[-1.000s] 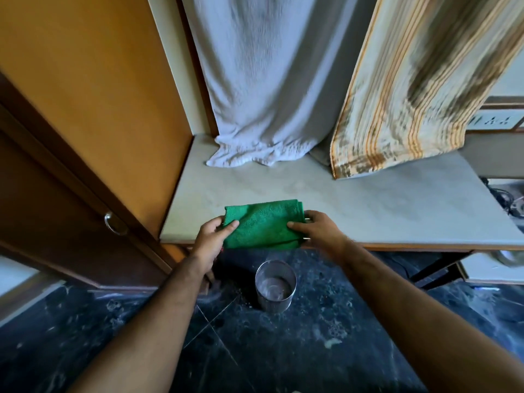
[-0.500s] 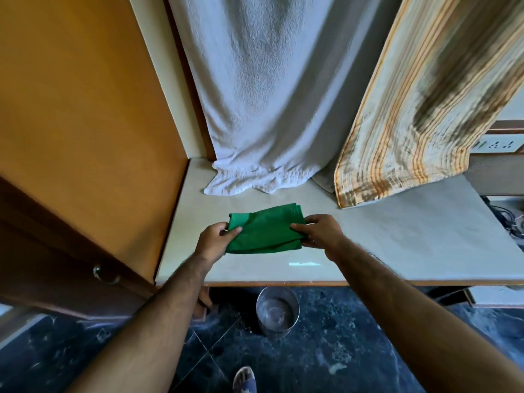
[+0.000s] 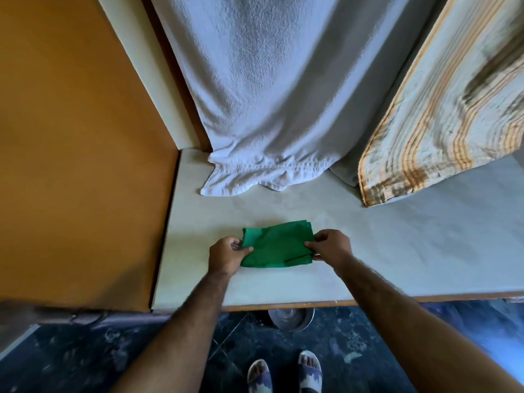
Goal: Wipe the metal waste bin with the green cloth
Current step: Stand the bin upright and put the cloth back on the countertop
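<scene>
The green cloth (image 3: pixel 278 245) has moved further onto the shelf (image 3: pixel 397 251), pinched at nine o'clock by the left hand (image 3: pixel 226 255) and three o'clock by the right hand (image 3: pixel 330 246), while the bin (image 3: pixel 292 319), at six o'clock below, looks still unwiped.

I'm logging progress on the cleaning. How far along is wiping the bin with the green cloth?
Done: the green cloth is folded over the counter. In hand: the left hand and right hand pinch its two ends. Left: nothing touches the metal waste bin, which sits on the floor, half hidden under the counter edge. Whether any wiping has happened cannot be told.
</scene>
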`<control>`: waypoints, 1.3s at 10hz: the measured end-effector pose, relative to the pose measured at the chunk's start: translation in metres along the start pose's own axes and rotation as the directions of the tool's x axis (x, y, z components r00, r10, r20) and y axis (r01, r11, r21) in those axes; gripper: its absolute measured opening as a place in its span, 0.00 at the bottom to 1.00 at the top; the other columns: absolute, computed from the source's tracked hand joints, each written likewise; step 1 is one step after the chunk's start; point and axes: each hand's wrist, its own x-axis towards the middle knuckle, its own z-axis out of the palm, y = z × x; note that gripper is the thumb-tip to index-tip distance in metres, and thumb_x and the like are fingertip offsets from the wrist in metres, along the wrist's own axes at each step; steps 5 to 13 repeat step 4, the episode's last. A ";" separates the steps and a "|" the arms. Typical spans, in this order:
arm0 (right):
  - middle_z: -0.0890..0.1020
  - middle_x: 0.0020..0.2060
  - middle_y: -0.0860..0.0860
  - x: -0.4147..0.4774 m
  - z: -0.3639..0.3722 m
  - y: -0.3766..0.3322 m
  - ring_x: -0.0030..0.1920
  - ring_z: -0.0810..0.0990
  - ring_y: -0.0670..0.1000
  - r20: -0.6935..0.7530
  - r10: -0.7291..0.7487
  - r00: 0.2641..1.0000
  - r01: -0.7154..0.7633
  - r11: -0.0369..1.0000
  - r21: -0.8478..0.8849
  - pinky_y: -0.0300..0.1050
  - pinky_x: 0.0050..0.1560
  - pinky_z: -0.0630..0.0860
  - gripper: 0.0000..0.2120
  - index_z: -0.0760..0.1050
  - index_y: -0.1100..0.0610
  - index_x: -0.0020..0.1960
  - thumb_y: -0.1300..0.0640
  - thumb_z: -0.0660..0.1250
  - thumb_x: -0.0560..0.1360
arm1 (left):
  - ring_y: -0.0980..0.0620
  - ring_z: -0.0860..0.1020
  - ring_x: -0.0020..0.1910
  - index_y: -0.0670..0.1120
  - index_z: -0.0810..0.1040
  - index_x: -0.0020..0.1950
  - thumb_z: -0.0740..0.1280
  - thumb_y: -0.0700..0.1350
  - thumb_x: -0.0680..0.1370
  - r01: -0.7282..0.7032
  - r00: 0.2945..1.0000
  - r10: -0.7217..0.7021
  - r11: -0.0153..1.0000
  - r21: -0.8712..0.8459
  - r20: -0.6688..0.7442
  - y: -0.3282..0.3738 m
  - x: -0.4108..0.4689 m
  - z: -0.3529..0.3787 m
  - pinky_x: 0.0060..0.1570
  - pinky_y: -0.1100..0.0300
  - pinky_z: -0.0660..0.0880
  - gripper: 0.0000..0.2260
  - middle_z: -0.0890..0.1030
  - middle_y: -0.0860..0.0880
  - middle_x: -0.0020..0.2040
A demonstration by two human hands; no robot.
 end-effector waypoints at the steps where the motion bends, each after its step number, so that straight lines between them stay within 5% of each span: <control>1: 0.84 0.37 0.54 0.009 0.007 0.005 0.32 0.84 0.49 -0.028 -0.059 0.998 0.054 0.986 -0.156 0.41 0.33 0.84 0.09 0.79 0.54 0.36 0.63 0.78 0.69 | 0.50 0.79 0.39 0.43 0.82 0.43 0.80 0.49 0.68 -0.008 0.999 0.012 0.995 0.104 -0.036 0.001 0.007 0.012 0.41 0.62 0.73 0.13 0.85 0.46 0.42; 2: 0.85 0.38 0.54 0.016 0.007 0.006 0.33 0.85 0.50 -0.020 -0.096 0.995 0.087 0.962 -0.260 0.44 0.36 0.85 0.08 0.79 0.55 0.39 0.60 0.78 0.69 | 0.49 0.78 0.37 0.47 0.76 0.39 0.79 0.52 0.68 0.000 0.998 0.011 0.980 0.198 -0.055 0.005 0.009 0.015 0.37 0.61 0.71 0.14 0.86 0.45 0.42; 3: 0.84 0.44 0.55 0.015 0.007 0.003 0.41 0.84 0.56 -0.011 -0.114 0.993 0.102 0.923 -0.370 0.52 0.43 0.83 0.16 0.75 0.58 0.50 0.56 0.79 0.68 | 0.46 0.80 0.41 0.48 0.75 0.45 0.77 0.58 0.68 -0.005 0.999 0.018 0.923 0.385 -0.032 0.010 0.009 0.009 0.35 0.59 0.70 0.19 0.83 0.48 0.44; 4: 0.80 0.52 0.56 0.007 0.000 -0.018 0.51 0.80 0.58 -0.017 -0.290 0.957 0.230 0.794 -0.562 0.52 0.44 0.78 0.25 0.68 0.57 0.57 0.49 0.77 0.69 | 0.43 0.80 0.51 0.46 0.70 0.56 0.74 0.61 0.70 -0.141 0.983 0.183 0.842 0.520 -0.029 0.023 0.010 -0.001 0.41 0.53 0.75 0.25 0.80 0.46 0.52; 13: 0.80 0.52 0.56 0.007 0.000 -0.018 0.51 0.80 0.58 -0.017 -0.290 0.957 0.230 0.794 -0.562 0.52 0.44 0.78 0.25 0.68 0.57 0.57 0.49 0.77 0.69 | 0.43 0.80 0.51 0.46 0.70 0.56 0.74 0.61 0.70 -0.141 0.983 0.183 0.842 0.520 -0.029 0.023 0.010 -0.001 0.41 0.53 0.75 0.25 0.80 0.46 0.52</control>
